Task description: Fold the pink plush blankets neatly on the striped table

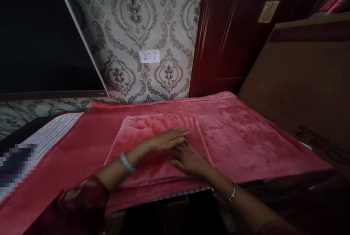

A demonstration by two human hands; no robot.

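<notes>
Both hands are laid flat with fingers spread, nothing gripped: left hand (166, 139) and right hand (187, 158) are pressed side by side, touching, on a folded red towel (142, 143). The towel is spread on a larger red blanket (246, 140) covering the table, with a striped cloth (54, 129) at its left edge and patterned wallpaper (142, 19) with a "277" label (149, 56) behind. Smoothing step judged in hand; an even outward sweep toward the fold edges is called for.

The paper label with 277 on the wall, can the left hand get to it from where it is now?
Probably yes: the left hand lies flat on the folded red cloth, and nothing stands between it and the label, though the arm must stretch.
</notes>
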